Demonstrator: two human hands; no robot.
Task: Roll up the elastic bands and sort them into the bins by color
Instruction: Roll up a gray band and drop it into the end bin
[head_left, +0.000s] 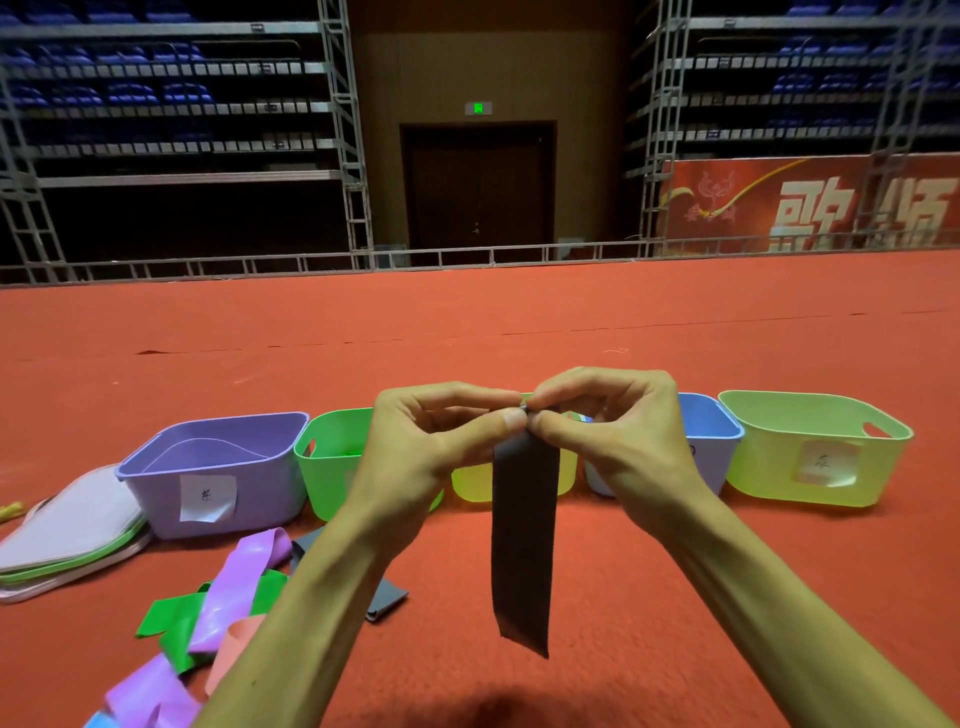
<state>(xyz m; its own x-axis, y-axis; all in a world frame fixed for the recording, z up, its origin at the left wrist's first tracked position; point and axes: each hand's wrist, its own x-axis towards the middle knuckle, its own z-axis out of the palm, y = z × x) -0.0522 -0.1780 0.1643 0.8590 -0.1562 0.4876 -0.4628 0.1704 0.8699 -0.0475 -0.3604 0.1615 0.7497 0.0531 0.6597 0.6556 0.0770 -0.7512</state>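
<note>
Two hands are meeting in the middle of the view, and both are pinching the top end of a dark grey band (524, 545). The left hand (415, 447) is reaching in from seven o'clock, its fingers (501, 422) curling so that thumb and forefinger are nipping the band's upper edge. The right hand (618, 431) is reaching in from five o'clock, its fingers (550, 427) gripping the same edge just beside the left's. How much of that end is rolled I cannot tell, since the fingertips are covering it. The rest of the band is hanging flat and straight toward six o'clock; whether its lower end is touching the red floor (675, 597) I cannot tell.

Five bins are standing in a row on the floor behind the hands, running from nine o'clock to three o'clock: a purple bin (260, 499), a green bin (327, 478), a yellow bin (470, 483), a blue bin (711, 431) and a pale green bin (779, 478). The yellow bin is sitting directly behind the hanging band, mostly hidden. The purple and pale green bins are each wearing a paper label on the front wall.

At eight o'clock from the hands, loose bands are lying in a heap on the floor: a purple band (244, 571), a green band (166, 616), a pink band (234, 654) and a folded grey band (384, 597). A stack of lids (67, 525) is lying at nine o'clock, just beside the purple bin.
</note>
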